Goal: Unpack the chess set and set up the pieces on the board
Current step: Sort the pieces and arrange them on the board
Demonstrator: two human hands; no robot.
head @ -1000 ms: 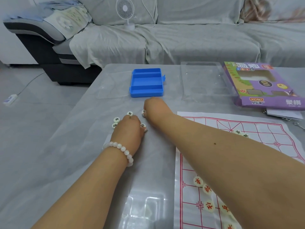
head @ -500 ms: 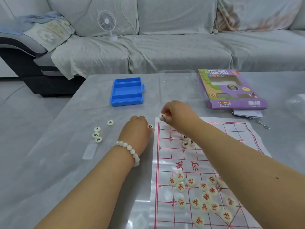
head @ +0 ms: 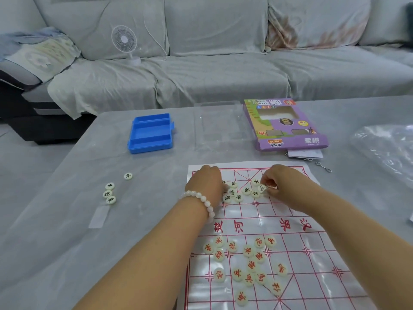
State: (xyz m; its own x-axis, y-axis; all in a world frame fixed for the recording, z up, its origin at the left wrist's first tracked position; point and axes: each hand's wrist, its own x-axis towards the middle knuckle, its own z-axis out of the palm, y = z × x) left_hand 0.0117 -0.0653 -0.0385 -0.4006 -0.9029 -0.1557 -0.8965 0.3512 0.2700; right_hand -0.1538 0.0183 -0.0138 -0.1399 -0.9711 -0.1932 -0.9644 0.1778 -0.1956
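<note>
The cluster of cream round pieces with black characters lies loose on the far half of the thin plastic board sheet printed with a red grid, none of them yet seated on a line crossing. The right hand pinches one black-lettered disc between curled fingertips at the right edge of that cluster. The left hand, with a white bead bracelet at the wrist, rests knuckles-up at the cluster's left edge; its fingers curl under and out of sight, so whether it holds a piece cannot be told.

The step in hand looks like gathering and sorting the black side before placing it along the far ranks. It would go best if each disc were read, turned face up, and set squarely on an intersection rather than inside a square, while one hand pins the light sheet so it does not slide or buckle.

The red-lettered cream discs sit scattered on the near half, also unplaced. Four more black-lettered pieces wait on the grey counter well to the left and probably must be fetched. At the far side, the open blue plastic case and the purple cardboard box lie apart from the board.
</note>
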